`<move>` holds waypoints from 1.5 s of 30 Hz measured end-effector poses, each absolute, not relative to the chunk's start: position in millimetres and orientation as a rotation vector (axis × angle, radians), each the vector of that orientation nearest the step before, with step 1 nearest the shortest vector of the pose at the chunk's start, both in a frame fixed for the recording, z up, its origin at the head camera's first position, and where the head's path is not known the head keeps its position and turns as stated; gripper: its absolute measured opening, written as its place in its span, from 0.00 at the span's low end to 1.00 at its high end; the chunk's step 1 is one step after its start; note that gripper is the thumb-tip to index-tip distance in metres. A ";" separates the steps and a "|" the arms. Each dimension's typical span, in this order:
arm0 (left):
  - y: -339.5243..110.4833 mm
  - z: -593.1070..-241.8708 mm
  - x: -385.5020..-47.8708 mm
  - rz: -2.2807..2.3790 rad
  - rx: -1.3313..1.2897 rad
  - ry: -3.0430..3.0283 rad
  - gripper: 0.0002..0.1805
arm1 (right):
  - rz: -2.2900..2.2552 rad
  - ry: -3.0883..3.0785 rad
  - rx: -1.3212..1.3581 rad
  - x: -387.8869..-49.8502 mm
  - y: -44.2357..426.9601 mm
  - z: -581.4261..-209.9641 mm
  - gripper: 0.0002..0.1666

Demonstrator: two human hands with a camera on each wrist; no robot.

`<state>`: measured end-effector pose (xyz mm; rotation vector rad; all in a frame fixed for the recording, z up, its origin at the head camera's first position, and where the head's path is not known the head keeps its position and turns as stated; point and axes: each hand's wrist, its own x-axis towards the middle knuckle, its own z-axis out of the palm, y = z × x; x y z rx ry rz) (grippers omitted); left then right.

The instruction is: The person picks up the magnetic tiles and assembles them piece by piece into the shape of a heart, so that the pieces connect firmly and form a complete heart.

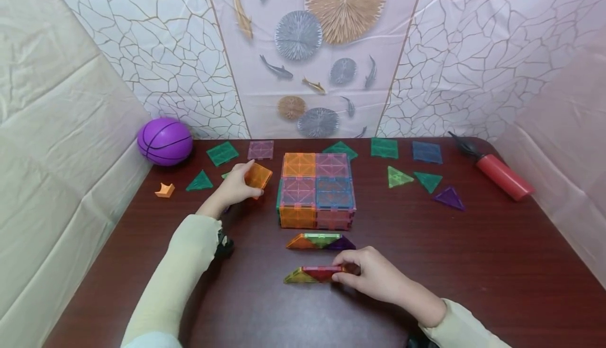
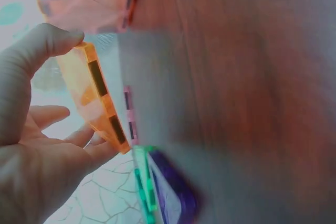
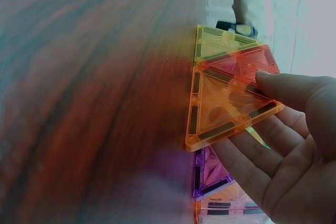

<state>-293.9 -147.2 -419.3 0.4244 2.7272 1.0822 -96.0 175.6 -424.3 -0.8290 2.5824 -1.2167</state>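
My left hand (image 1: 235, 184) grips an orange square magnetic tile (image 1: 258, 175) by its edges, left of a box built of square tiles (image 1: 299, 190). In the left wrist view the thumb is at one edge of this tile and fingertips at the other. My right hand (image 1: 376, 277) pinches a standing strip of triangular tiles at its red triangle (image 1: 322, 273). A yellow triangle (image 1: 298, 277) joins it on the left, and an orange triangle (image 3: 231, 106) shows at the near end in the right wrist view. Between strip and box stands another strip (image 1: 322, 240), orange, green and purple.
Loose green, pink and blue tiles lie along the back, including a blue square (image 1: 427, 152). A purple ball (image 1: 164, 141) sits at the back left, with a small orange piece (image 1: 164, 190) before it. The red hand pump (image 1: 504, 176) lies at the right.
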 end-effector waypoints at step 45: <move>-105.8 -431.8 -128.1 1.068 0.934 2.478 0.59 | -1.217 2.557 -0.829 -94.0 171.3 -424.1 0.04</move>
